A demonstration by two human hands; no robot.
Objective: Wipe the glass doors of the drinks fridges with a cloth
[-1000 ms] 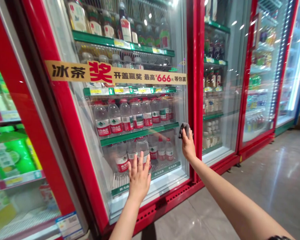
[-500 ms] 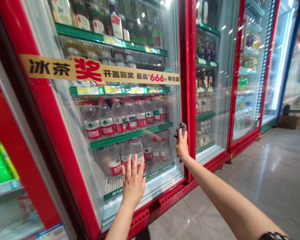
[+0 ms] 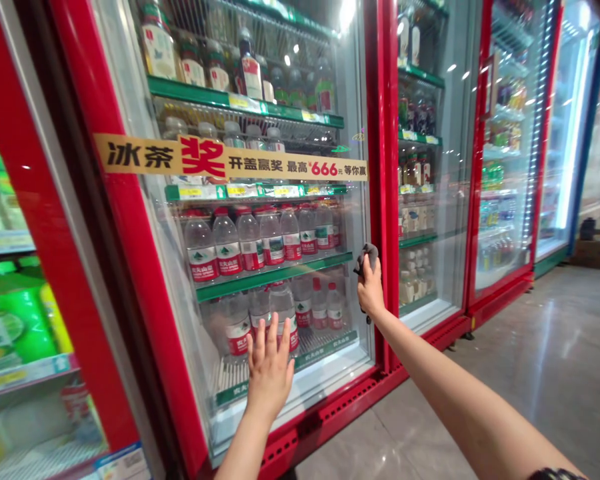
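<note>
A glass door [image 3: 353, 267] with a red frame closes off a cooler of bottled drinks. My left hand [image 3: 270, 373] is at the lower part of the glass with its fingers spread, holding nothing. Behind it, water bottles [image 3: 237, 330] with red and white labels stand on the bottom shelf. My right hand [image 3: 371, 287], at the door's right edge, is closed round a dark grey cloth [image 3: 368, 259]. A yellow banner [image 3: 255, 163] with Chinese lettering crosses the glass above both hands.
More red-framed coolers [image 3: 500, 167] run off to the right. A cardboard box [image 3: 597, 252] sits at the far right. Green packages [image 3: 15, 320] fill a shelf at the left. Shiny grey floor [image 3: 555, 360] spreads at the lower right.
The view has shifted, so the cooler and banner appear a little further right and lower. Both hands keep nearly the same pose, the left spread, the right on the cloth.
</note>
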